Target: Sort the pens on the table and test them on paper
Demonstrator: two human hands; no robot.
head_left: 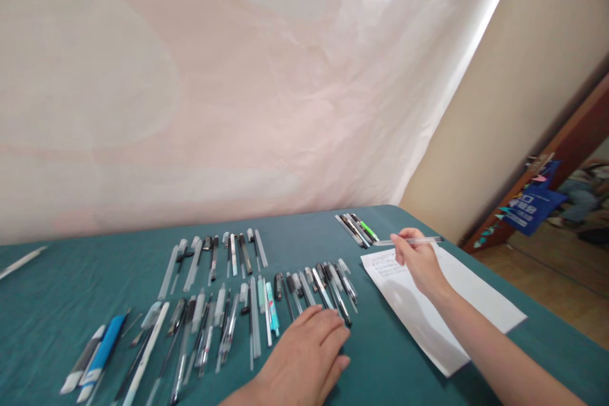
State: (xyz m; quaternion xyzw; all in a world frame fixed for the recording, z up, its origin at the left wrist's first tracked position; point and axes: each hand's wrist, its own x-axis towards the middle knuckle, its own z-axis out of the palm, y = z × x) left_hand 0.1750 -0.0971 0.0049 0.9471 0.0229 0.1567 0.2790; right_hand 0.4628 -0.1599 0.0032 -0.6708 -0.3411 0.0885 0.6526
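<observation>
My right hand [419, 263] pinches a clear pen barrel [423, 240] above the far part of a white sheet of paper [469, 288]. The barrel lies nearly level, its dark end to the right. Small writing covers the sheet's upper left. My left hand [307, 349] rests palm down on the table, fingers loosely stretched, beside a row of pens and pen parts [257, 317]. Its fingertips are close to a black-tipped clear pen [339, 298]; contact cannot be made out.
The table wears a dark green cloth [304, 247]. Several pens [356, 230], one bright green, lie together beyond the paper. More pen parts [214, 257] form a back row. Blue and grey pens [102, 355] are at front left, a white pen [21, 262] at far left. A pale curtain [238, 89] hangs behind.
</observation>
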